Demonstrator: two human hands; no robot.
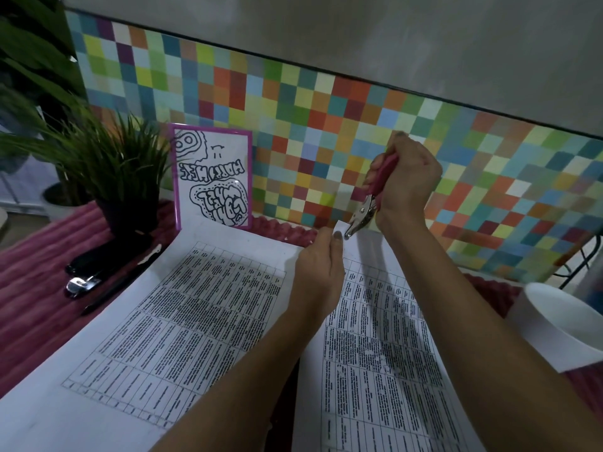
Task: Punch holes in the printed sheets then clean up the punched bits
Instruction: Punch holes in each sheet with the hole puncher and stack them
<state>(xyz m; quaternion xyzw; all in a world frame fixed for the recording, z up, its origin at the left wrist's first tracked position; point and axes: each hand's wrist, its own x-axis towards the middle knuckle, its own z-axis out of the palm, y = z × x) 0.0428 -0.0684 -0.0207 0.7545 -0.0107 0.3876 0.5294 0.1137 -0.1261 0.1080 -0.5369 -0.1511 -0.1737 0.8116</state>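
Note:
Two printed sheets with tables lie on the pink ribbed mat: a left sheet (169, 321) and a right sheet (375, 363). My left hand (321, 269) pinches the far corner of the right sheet and lifts it. My right hand (408, 181) grips a pink-handled hole punch (372, 203), whose metal jaws sit over that lifted corner. Small white punched bits (372, 353) lie scattered on the right sheet between my forearms.
A white bowl (561, 324) stands at the right edge. A black stapler (98, 265) and a black pen (120, 282) lie left of the sheets. A potted plant (120, 177) and a purple-framed drawing (212, 177) stand against the coloured tile wall.

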